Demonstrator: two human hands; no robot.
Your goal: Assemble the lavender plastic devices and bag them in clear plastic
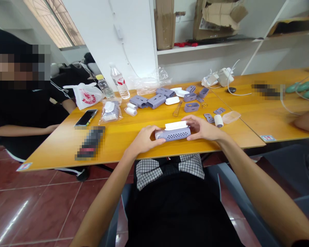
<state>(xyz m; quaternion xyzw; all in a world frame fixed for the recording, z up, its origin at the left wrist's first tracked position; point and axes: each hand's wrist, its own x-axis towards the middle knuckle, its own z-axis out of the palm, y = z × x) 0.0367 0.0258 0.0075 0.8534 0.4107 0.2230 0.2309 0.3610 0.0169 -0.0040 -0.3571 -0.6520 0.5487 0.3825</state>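
Table (pixel 130 125) spanned my 10 to 2 o'clock. My left hand (pixel 145 140) gripped the 9 o'clock end of the purple perforated housing (pixel 176 134), at 12 by the near edge; right hand (pixel 203 128) held its 3 o'clock end, white brush piece (pixel 176 126) on top. Likely an align-and-seat step; next move seemed to call for level, even pressure.
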